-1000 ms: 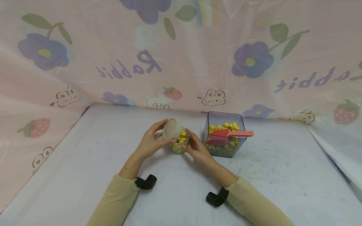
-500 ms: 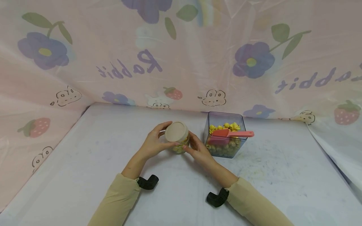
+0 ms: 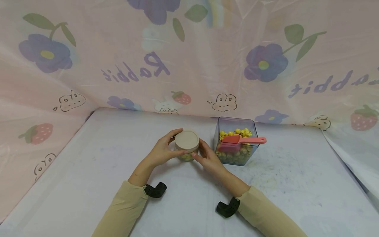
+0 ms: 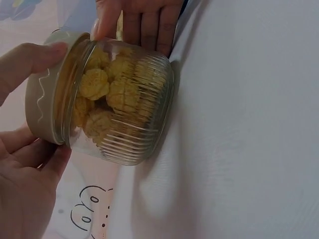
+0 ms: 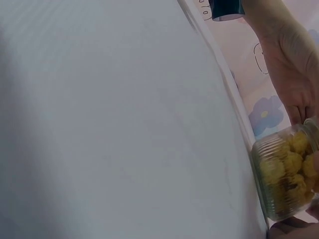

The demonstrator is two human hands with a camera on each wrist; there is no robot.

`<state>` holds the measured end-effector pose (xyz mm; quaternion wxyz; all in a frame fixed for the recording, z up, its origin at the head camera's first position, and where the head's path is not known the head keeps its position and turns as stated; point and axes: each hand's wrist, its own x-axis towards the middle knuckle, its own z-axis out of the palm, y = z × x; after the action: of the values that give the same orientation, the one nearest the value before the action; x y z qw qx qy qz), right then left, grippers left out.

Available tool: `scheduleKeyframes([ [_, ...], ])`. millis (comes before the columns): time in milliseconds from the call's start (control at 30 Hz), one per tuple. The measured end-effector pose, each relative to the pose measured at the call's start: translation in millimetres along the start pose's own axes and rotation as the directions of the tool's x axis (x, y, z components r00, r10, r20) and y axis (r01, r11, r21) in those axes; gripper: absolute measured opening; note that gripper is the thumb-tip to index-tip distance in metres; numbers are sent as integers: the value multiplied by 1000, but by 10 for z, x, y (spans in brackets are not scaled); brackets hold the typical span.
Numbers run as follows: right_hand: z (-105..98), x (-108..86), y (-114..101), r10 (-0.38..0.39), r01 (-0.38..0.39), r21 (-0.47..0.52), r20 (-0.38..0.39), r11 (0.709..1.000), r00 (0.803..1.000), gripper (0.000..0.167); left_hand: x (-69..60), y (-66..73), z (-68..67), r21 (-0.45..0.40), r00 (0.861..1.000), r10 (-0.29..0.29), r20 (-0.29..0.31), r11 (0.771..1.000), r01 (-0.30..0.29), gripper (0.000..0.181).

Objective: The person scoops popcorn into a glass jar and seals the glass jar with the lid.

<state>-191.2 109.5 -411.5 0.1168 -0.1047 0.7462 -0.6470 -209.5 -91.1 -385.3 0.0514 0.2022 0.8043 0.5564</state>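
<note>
A ribbed glass jar [image 4: 134,144] of yellow popcorn [image 4: 94,84] stands upright on the white table. Its beige round lid [image 3: 187,140] sits on the mouth, nearly level; in the left wrist view a sliver of glass rim shows below it. My left hand [image 3: 160,150] grips the lid by its side, thumb in front and fingers behind. From the right, my right hand [image 3: 211,160] holds the jar's body between thumb and fingers. Most of the right hand's fingers are hidden behind the glass in the head view.
Just right of the jar stands a clear square container [image 3: 235,124] partly filled with popcorn. A pink scoop [image 3: 251,140] lies across its top, handle out to the right. A patterned pink curtain [image 3: 195,72] hangs behind the table [image 3: 88,171].
The left hand has brought the lid from a steep tilt at the jar's left down flat over the mouth, covering the popcorn. The right hand stays on the jar.
</note>
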Motion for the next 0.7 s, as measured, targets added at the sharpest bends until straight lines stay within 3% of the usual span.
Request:
scheduleKeyframes([
  [700, 19, -1, -18, 36, -36, -22, -22, 999, 999, 67, 18, 9, -46, 76, 998, 45, 37, 996, -48, 78],
])
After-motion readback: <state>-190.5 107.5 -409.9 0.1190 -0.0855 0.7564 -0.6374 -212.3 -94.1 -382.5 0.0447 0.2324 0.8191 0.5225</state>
